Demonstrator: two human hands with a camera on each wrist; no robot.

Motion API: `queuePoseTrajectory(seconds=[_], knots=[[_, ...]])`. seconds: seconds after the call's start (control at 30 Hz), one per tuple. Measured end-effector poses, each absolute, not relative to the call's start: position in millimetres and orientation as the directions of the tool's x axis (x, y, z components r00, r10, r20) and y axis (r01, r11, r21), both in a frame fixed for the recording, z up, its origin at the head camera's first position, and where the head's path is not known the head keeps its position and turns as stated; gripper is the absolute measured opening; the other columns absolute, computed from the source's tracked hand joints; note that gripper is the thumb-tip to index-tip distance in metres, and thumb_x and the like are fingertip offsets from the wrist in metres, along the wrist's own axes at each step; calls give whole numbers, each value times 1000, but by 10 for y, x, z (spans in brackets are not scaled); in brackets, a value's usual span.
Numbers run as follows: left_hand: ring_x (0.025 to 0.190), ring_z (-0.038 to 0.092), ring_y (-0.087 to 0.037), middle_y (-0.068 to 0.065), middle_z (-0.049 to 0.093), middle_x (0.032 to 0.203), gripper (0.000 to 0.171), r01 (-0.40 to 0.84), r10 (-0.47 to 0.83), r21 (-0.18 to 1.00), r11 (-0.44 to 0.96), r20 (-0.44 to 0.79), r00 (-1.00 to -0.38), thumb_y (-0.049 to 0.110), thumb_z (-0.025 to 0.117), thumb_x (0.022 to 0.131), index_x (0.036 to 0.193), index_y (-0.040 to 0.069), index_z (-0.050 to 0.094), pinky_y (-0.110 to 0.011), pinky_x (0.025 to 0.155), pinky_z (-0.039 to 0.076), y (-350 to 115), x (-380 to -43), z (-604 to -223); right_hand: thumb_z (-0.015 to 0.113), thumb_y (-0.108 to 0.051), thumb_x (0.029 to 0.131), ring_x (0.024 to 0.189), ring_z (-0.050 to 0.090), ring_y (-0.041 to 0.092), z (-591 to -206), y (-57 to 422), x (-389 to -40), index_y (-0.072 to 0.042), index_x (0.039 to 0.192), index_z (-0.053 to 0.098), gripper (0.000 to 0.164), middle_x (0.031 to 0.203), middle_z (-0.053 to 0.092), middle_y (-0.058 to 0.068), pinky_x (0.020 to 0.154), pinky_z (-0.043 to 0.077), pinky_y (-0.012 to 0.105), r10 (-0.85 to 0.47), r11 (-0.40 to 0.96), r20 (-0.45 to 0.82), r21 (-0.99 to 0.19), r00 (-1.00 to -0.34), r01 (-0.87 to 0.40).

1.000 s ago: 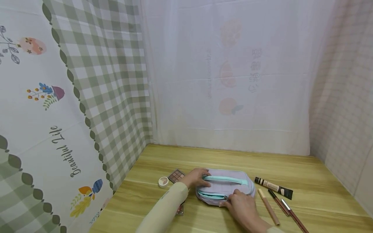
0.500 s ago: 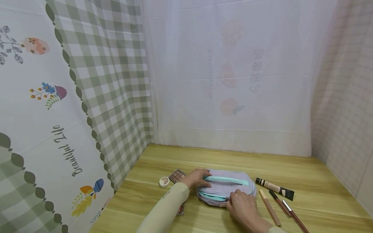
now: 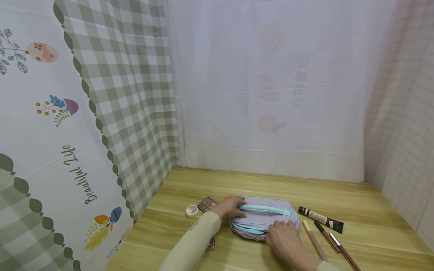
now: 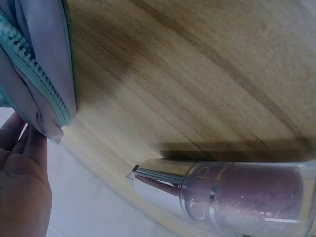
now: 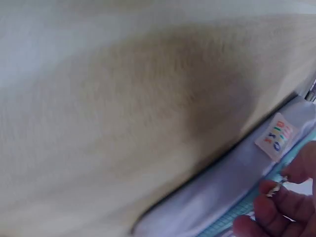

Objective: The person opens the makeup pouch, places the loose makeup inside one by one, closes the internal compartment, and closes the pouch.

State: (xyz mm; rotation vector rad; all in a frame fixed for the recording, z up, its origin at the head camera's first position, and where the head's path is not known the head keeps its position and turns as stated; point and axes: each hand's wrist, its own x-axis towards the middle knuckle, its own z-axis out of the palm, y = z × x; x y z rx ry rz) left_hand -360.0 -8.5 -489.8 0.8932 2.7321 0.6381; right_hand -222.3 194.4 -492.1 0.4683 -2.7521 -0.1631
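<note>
A lilac makeup bag (image 3: pixel 262 219) with a teal handle (image 3: pixel 264 209) lies on the wooden table. My left hand (image 3: pixel 228 207) grips its left end, with fingers over the top beside the handle. At the front right, my right hand (image 3: pixel 284 239) bends over the teal zipper (image 3: pixel 249 228). The right wrist view shows thumb and forefinger pinching the small metal zipper pull (image 5: pixel 277 186), close to a white fabric label (image 5: pixel 276 137) with coloured letters. Zipper teeth (image 4: pixel 34 69) run along the bag's edge in the left wrist view.
Left of the bag lie an eyeshadow palette (image 3: pixel 207 204) and a round pan (image 3: pixel 191 211); another palette (image 3: pixel 211 244) is partly behind the sleeve. A glittery silver-capped bottle (image 4: pixel 237 195) lies near my left wrist. To the right are a black-capped tube (image 3: pixel 320 219) and several slim sticks (image 3: pixel 315 241).
My right hand has edged slightly right along the bag's front with the zipper pull, and its thumb has gone out of sight in the head view. My left hand keeps its hold.
</note>
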Motion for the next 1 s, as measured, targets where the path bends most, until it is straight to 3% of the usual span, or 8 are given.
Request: queuePoseTrajectory(seconds=[0.2,0.3,0.53,0.6,1.0], knots=[[136,45,-22,-2,49,148,47,510,601,473,718,-51,-798,31,78,86,128,15,67,-32,108,40,-89,-3601,-4902,72,-25,79,56,45,23,-4891,1960,-2204,-7,65,52,30,62,43,4,60,38,41,-463,874,321,321,-826,-365],[136,45,-22,-2,49,148,48,509,600,470,721,-54,-799,32,79,85,128,14,67,-32,108,39,-85,-3592,-4888,73,-28,79,56,44,23,-4923,1983,-2201,-7,66,52,33,63,42,5,59,38,41,-472,869,355,338,-806,-360],[136,44,-22,-1,48,149,48,507,599,472,721,-56,-799,32,79,86,129,15,67,-33,108,40,-83,-3594,-4902,68,-4,79,64,46,22,-4880,2081,-2167,-5,77,58,10,73,45,5,61,39,40,-444,889,221,230,-868,-396],[137,44,-22,-1,48,149,48,505,597,471,723,-58,-800,32,78,86,129,16,66,-33,108,40,-82,-3595,-4904,70,0,78,68,48,23,-4855,2115,-2159,-5,80,61,10,77,47,5,62,40,42,-430,898,178,190,-885,-398],[137,43,-20,2,47,150,50,507,594,457,731,-60,-802,35,78,86,131,18,66,-33,109,39,-86,-3618,-4940,76,-4,78,74,52,19,-4794,2423,-2114,-14,82,68,13,82,51,-1,65,41,42,-378,922,150,152,-914,-356]])
